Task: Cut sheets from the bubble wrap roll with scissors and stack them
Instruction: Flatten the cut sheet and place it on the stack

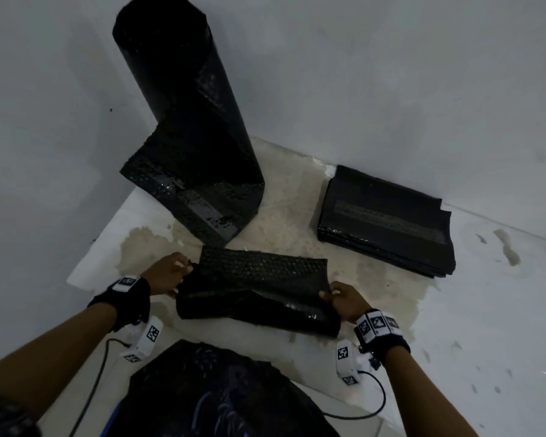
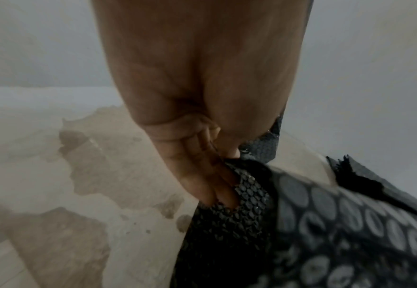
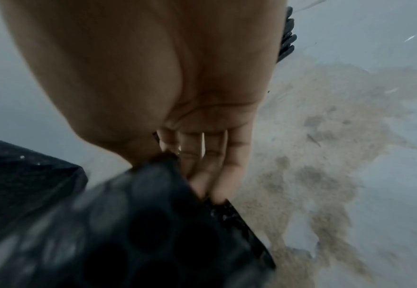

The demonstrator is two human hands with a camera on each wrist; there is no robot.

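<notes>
A cut sheet of black bubble wrap [image 1: 256,288] hangs folded between my two hands, just above the floor. My left hand [image 1: 174,274] pinches its left edge, thumb on top, and the bubbled sheet [image 2: 251,204] shows against the fingers [image 2: 202,179] in the left wrist view. My right hand [image 1: 334,296] pinches the right edge of the sheet [image 3: 153,224]. The black bubble wrap roll [image 1: 183,121] stands upright in the corner, its loose end curling onto the floor. A stack of cut sheets [image 1: 388,222] lies flat at the right by the wall. No scissors are visible.
White walls meet in a corner behind the roll. The floor [image 1: 297,216] is pale with a worn tan patch under the sheet. Dark cloth [image 1: 221,395] over my lap fills the lower middle. Cables run from both wrist cameras.
</notes>
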